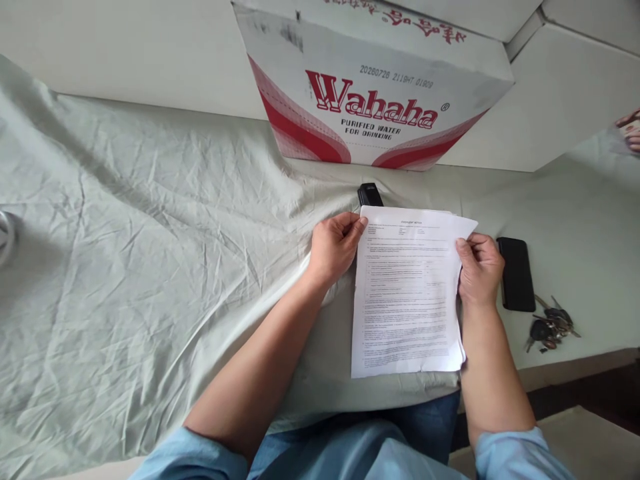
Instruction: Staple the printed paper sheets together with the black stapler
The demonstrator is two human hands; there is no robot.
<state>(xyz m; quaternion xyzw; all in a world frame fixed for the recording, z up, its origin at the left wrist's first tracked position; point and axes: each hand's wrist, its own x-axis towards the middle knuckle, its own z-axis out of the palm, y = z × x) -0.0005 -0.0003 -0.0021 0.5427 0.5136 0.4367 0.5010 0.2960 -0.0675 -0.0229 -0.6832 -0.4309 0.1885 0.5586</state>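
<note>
A few white printed sheets of paper [407, 293], stacked together, are held up in front of me with lines of small text facing me. My left hand [335, 245] pinches their upper left corner between thumb and fingers. On the right edge, near the top, my right hand [479, 268] grips the sheets with the thumb on the front. The top right corner sticks out and bends slightly. Just behind the top edge of the paper lies a small black object [370, 194], partly hidden by the sheets.
A Wahaha water carton [375, 100] stands against the white wall at the back. Right of my right hand lie a black smartphone [517, 275] and a bunch of keys [553, 325]. A wrinkled pale green cloth [125, 267] covers the table. Another person's hand [631, 132] shows at the right edge.
</note>
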